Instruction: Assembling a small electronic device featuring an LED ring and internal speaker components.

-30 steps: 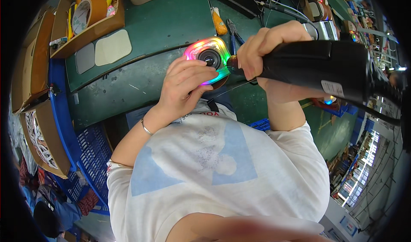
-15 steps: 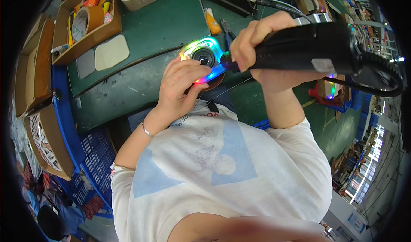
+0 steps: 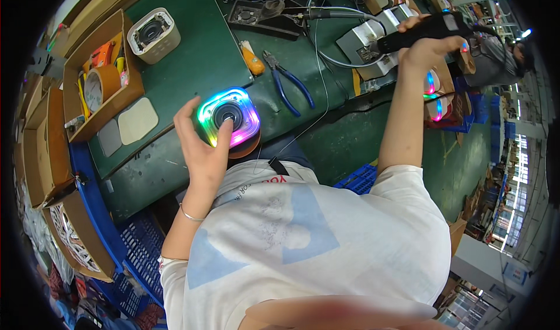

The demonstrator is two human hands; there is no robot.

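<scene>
A square speaker point(image 3: 249, 120) with rounded corners glows in rainbow colours round its dark central cone. It rests near the front edge of the green bench, and a brown part shows under its lower side. My left hand point(image 3: 202, 149) grips it, thumb on the cone and fingers along the left side. Off to the right, my right hand point(image 3: 419, 54) is closed round a black electric screwdriver point(image 3: 424, 31), held well apart from the speaker. Blue-handled cutting pliers point(image 3: 286, 82) and an orange-handled tool point(image 3: 252, 59) lie beyond the speaker.
At the left are a cardboard box point(image 3: 135, 88) of tape and tools, a pale speaker housing point(image 3: 156, 41) and a cream pad point(image 3: 139, 121). A soldering-iron stand point(image 3: 248, 19) and a silvery metal unit point(image 3: 364, 44) stand farther back. A thin wire point(image 3: 328, 85) crosses the bench.
My right hand has drawn the screwdriver away from the speaker, out to the right. The speaker and my left hand now appear lower and farther left, and the whole view has shifted.
</scene>
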